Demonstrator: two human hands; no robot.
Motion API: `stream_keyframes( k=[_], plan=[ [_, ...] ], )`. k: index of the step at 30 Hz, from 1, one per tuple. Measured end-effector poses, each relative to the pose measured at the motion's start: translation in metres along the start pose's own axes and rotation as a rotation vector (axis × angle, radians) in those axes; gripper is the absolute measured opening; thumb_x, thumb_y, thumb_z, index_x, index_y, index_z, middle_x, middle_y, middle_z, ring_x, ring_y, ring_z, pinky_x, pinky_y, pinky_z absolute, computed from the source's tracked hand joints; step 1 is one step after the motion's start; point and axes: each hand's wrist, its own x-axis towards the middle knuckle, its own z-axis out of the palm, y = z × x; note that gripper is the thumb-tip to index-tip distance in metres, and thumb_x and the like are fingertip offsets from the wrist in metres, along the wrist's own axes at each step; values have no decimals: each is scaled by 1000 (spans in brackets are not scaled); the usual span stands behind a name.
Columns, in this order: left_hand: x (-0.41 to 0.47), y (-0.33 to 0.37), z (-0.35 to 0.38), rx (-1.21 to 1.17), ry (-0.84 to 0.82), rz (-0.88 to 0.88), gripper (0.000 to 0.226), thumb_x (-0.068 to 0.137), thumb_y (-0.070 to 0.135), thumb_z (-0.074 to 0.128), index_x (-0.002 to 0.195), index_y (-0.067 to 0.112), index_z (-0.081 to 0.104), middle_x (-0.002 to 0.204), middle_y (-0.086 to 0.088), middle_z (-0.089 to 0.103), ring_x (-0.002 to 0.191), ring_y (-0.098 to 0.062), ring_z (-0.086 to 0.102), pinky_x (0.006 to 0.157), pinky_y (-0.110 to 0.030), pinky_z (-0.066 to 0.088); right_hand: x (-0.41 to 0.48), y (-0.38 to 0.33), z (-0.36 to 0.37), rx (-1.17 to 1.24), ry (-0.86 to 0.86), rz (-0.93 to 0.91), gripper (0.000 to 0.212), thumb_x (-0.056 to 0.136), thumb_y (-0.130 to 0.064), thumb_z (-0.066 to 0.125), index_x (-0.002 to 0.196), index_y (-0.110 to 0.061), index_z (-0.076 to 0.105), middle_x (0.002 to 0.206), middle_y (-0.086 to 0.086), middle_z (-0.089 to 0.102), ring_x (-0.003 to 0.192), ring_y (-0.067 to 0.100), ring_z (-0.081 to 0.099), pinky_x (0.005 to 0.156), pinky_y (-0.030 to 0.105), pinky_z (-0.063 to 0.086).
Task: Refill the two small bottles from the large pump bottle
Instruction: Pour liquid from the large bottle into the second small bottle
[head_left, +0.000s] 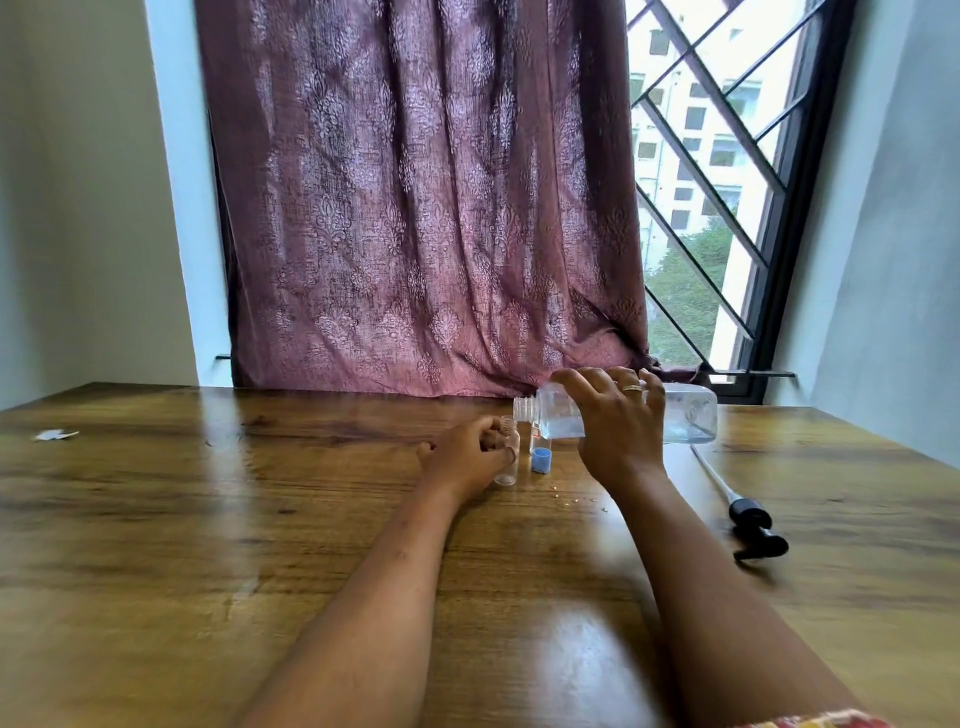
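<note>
We glimpse only a sliver of the second bottle (535, 440) behind the big bottle (691, 415); the left hand (467, 457) covers much of the first bottle (505, 475) (fill unreadable). The pale scrap (54, 434) is too small to name.

We see a glossy brown wooden table (260, 519). Toward its far edge stands a clear small bottle (506, 475), with a blue cap (541, 461) just beside it and a second small bottle (535, 440) behind the cap. A few droplets (571, 500) lie nearby. At right lies a black pump head (750, 514) with its long tube. At far left lies a white scrap (54, 435).
</note>
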Motion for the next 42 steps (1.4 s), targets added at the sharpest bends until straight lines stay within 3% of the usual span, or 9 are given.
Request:
stream_keyframes(
  k=[10,13,18,42],
  plan=[
    [-2,2,-1,28,-12,0,47,87,40,57,132,31,48,128,6,59,123,-19,46,93,-36,22,0,-1,-4,5,-50,-1,75,57,7,67,114,-40,52,111,-10,65,113,27,55,99,42,15],
    [-2,2,-1,25,-8,0,46,87,40,57,131,31,49,127,6,60,122,-20,46,95,-37,23,0,0,-4,5,-41,-6,74,56,6,68,113,-39,53,110,-10,65,112,27,56,98,42,16],
    [-1,3,0,25,0,-11,42,85,37,58,126,34,53,120,10,63,119,-17,49,84,-33,18,1,0,-4,14,-21,-1,73,58,7,66,113,-40,52,108,-10,66,110,26,56,98,42,17],
    [2,0,2,23,5,-13,44,85,38,59,127,34,52,123,7,62,123,-18,46,87,-34,19,2,-2,-6,3,-58,1,72,60,8,64,115,-38,54,111,-9,65,113,27,54,100,43,16]
  ],
)
